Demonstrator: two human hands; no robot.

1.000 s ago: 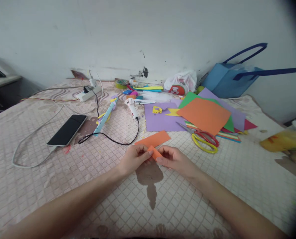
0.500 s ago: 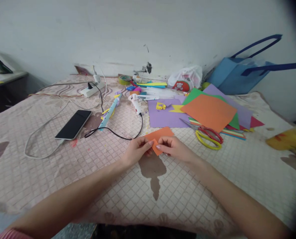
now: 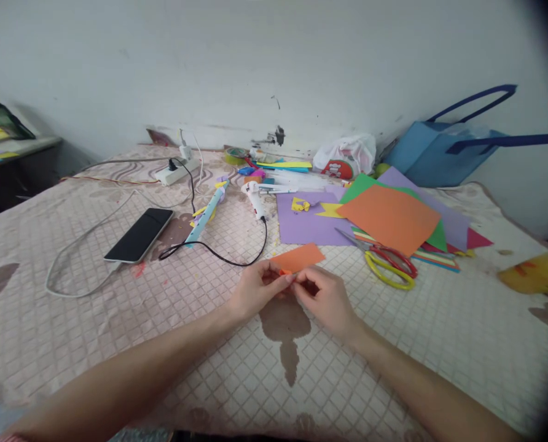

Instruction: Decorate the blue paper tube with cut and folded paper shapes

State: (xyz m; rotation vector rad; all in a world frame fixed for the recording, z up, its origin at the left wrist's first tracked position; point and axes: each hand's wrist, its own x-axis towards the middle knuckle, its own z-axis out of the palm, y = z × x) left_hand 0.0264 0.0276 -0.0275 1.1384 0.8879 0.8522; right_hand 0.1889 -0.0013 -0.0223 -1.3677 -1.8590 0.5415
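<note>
My left hand (image 3: 257, 286) and my right hand (image 3: 325, 296) meet near the middle of the table. Between their fingertips is a small orange paper piece (image 3: 285, 272), mostly hidden by the fingers. Both hands are closed in a pinch on it. Just behind them an orange paper strip (image 3: 304, 256) lies flat on the patterned cloth. A purple sheet (image 3: 308, 227) with yellow scraps (image 3: 300, 204) on it is farther back. To the right of my hands, scissors (image 3: 389, 267) with red and yellow handles rest on the cloth.
A white glue gun (image 3: 254, 199) with a black cable stands behind my hands. Left are a phone (image 3: 139, 235), a light blue strip (image 3: 206, 215) and a power strip (image 3: 176, 172). Coloured sheets (image 3: 391, 215), a plastic bag (image 3: 348, 156) and a blue bag (image 3: 435, 150) are at the right.
The small orange piece has turned and now shows only a narrow part between the fingers. My right hand has tilted, its knuckles higher. The whole view has shifted slightly.
</note>
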